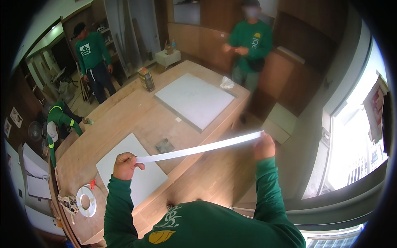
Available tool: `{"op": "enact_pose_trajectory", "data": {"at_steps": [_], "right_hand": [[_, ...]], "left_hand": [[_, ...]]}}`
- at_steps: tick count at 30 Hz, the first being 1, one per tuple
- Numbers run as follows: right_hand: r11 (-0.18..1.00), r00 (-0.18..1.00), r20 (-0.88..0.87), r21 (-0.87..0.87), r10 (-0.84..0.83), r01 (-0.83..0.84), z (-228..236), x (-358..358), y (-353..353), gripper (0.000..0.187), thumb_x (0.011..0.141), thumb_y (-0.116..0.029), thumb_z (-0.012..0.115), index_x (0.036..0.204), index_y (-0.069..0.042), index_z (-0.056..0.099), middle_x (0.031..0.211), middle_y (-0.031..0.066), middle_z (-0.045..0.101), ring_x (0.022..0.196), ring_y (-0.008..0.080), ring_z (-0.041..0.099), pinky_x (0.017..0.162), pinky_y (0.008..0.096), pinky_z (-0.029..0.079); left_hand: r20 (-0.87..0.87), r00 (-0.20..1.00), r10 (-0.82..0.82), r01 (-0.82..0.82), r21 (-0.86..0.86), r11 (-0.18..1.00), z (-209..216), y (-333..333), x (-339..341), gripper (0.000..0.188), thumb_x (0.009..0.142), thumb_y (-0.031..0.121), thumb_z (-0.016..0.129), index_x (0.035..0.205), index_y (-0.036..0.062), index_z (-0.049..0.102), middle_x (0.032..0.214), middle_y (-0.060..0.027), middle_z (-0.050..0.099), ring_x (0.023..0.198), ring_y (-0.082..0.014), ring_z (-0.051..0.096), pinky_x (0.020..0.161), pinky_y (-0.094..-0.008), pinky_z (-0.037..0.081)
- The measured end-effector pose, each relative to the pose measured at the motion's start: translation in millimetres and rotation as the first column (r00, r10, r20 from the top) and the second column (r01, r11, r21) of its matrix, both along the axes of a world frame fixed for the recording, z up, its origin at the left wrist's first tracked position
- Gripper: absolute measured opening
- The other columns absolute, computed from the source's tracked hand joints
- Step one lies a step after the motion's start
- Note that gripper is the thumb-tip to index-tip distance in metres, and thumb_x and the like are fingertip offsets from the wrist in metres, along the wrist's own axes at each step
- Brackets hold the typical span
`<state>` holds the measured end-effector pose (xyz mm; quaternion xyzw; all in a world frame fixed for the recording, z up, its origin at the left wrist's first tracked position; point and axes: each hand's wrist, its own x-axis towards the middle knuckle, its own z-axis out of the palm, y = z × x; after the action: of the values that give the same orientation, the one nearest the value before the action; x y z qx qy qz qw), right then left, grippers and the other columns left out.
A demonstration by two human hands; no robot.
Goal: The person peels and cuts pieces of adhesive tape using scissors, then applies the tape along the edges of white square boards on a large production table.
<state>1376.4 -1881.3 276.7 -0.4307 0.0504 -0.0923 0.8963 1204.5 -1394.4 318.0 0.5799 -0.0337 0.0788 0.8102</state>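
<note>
My left hand has a tight grip on one end of a long white strip. My right hand pinches the other end. The strip hangs in the air between them, above the near edge of the wooden table. I think it is light, thin and bendy, so the ends are the best places to hold it. Pulled too hard, it may crease. I count one strip. On the table lie two flat pale boards, one roll of white strip and one small can. Three other people in green shirts are around the room.
</note>
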Motion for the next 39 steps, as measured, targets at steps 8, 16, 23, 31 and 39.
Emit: {"op": "enact_pose_trajectory", "data": {"at_steps": [8, 16, 23, 31, 39], "right_hand": [[0.995, 0.996, -0.048, -0.069, -0.076, 0.072, -11.1, 9.0, -11.5, 0.015, 0.09, -0.012, 0.059, 0.077, -0.006, 0.056, 0.067, 0.0037, 0.054, 0.058, 0.0166, 0.05, 0.055, 0.0287, 0.041], [0.934, 0.956, -0.273, 0.359, 0.104, 0.0, -126.5, 24.6, -59.5, 0.043, 0.092, -0.051, 0.056, 0.091, -0.009, 0.056, 0.079, 0.0028, 0.056, 0.078, 0.0183, 0.054, 0.07, 0.0363, 0.044], [0.868, 0.822, -0.327, 0.347, 0.466, -0.355, -78.9, -55.4, 50.2, 0.062, 0.09, -0.061, 0.05, 0.115, -0.005, 0.052, 0.099, 0.0132, 0.061, 0.091, 0.0276, 0.057, 0.082, 0.0402, 0.046], [0.585, 0.555, -0.279, 0.034, 0.784, -0.81, -84.8, -105.8, 102.9, 0.015, 0.095, -0.021, 0.058, 0.101, -0.007, 0.058, 0.092, 0.0082, 0.063, 0.083, 0.0211, 0.064, 0.074, 0.033, 0.05], [0.381, 0.595, -0.495, -0.469, 0.634, -0.797, -50.1, -116.7, 111.1, 0.016, 0.091, -0.017, 0.064, 0.098, -0.003, 0.061, 0.067, 0.0017, 0.056, 0.059, 0.0118, 0.055, 0.052, 0.0253, 0.045]], "left_hand": [[-0.043, 0.989, 0.143, -0.127, 0.256, 0.958, -6.5, -19.0, -8.7, 0.024, 0.093, 0.016, 0.059, 0.075, 0.0006, 0.061, 0.062, -0.0062, 0.058, 0.055, -0.0117, 0.053, 0.06, -0.0277, 0.046], [-0.246, 0.959, -0.142, 0.223, 0.341, 0.913, -39.5, -79.0, -10.4, 0.021, 0.094, 0.014, 0.059, 0.081, -0.0016, 0.065, 0.068, -0.0054, 0.061, 0.062, -0.0118, 0.058, 0.061, -0.0251, 0.047], [-0.359, 0.929, -0.095, 0.099, -0.007, 0.995, -78.4, -133.9, -5.5, 0.018, 0.093, 0.016, 0.061, 0.092, -0.0011, 0.064, 0.074, -0.0072, 0.064, 0.068, -0.0144, 0.059, 0.068, -0.0285, 0.05], [-0.376, 0.904, -0.201, 0.233, 0.04, 0.972, -81.9, -169.8, 3.1, 0.022, 0.097, 0.015, 0.053, 0.1, -0.0028, 0.064, 0.086, -0.0097, 0.067, 0.08, -0.0175, 0.064, 0.079, -0.0315, 0.052], [-0.285, 0.957, -0.059, 0.181, 0.424, 0.888, -89.1, -164.9, 0.4, 0.023, 0.092, 0.018, 0.058, 0.086, -0.002, 0.067, 0.076, -0.0071, 0.068, 0.072, -0.0105, 0.062, 0.065, -0.0281, 0.048]]}}
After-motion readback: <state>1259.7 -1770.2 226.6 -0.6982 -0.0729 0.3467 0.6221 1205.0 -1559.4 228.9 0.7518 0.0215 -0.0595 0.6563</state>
